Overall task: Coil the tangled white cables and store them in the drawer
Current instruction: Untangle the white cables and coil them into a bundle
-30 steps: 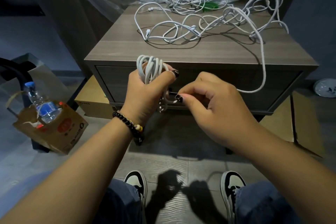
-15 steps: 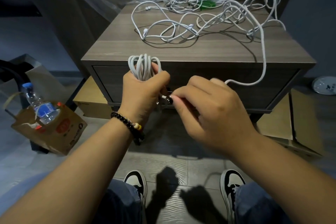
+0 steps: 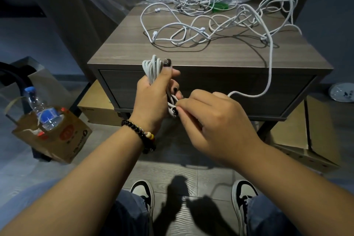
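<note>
Head view: left hand (image 3: 151,98) grips upright coil (image 3: 151,69); right hand (image 3: 214,124) pinches its cable (image 3: 269,67).

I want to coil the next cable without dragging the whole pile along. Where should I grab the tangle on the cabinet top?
Probably the loose plug end at the near-left edge of the tangled cables, pinched from the front-left: it lies flat and apart from the knot.

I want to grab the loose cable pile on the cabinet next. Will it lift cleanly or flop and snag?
The pile probably flops: its thin strands lie in slack, crossing loops. Likely light, but lifting one loop may drag the rest, since they interlace. One strand hangs off the cabinet to the right hand, so it may tug.
</note>
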`<state>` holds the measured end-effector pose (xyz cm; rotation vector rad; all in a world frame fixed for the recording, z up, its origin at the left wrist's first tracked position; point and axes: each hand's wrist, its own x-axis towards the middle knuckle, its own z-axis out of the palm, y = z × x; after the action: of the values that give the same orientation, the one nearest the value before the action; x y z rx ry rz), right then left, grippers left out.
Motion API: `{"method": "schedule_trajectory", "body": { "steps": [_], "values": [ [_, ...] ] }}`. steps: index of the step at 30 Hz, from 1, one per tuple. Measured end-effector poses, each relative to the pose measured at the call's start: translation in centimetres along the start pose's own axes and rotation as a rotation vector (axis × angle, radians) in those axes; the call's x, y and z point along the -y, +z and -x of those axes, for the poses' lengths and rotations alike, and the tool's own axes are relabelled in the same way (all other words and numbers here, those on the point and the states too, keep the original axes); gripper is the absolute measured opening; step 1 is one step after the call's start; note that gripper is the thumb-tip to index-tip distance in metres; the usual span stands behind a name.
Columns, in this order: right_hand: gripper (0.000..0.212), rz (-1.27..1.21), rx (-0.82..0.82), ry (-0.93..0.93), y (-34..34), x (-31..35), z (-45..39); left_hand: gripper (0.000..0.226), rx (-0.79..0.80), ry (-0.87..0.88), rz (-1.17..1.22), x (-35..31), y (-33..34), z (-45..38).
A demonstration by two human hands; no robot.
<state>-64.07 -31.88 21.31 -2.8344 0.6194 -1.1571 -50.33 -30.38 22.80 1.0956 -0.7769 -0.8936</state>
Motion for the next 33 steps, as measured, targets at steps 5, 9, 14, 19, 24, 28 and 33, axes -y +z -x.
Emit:
{"method": "schedule_trajectory", "body": {
  "steps": [5, 9, 14, 19, 24, 28, 33],
  "values": [
    [0.024, -0.050, 0.063, 0.040, 0.0, 0.3, 0.1, 0.031, -0.160, -0.011, 0.075, -0.6, -0.7, -1.0],
    [0.026, -0.103, 0.147, 0.019, 0.2, 0.2, 0.4, 0.038, -0.242, -0.162, 0.325, -1.6, -1.4, -1.9],
    [0.031, -0.162, 0.201, 0.075, 0.6, -0.3, 0.5, 0.042, -0.207, -0.219, 0.443, -2.2, -1.8, -2.0],
    [0.032, -0.143, 0.141, 0.097, 0.2, -0.8, 0.3, 0.016, 0.040, -0.214, 0.529, -2.4, -2.2, -1.3],
    [0.025, -0.130, 0.068, 0.121, -0.1, -0.8, 0.4, 0.015, 0.168, -0.228, 0.480, -2.2, -1.6, -0.5],
    [0.022, -0.122, 0.006, 0.163, -0.2, -1.2, 0.4, 0.024, 0.221, -0.269, 0.458, -2.1, -1.7, -0.4],
    [0.021, -0.160, 0.006, 0.214, -0.2, -1.4, 0.4, 0.026, 0.247, -0.341, 0.468, -1.9, -1.7, -0.4]
  ]
}}
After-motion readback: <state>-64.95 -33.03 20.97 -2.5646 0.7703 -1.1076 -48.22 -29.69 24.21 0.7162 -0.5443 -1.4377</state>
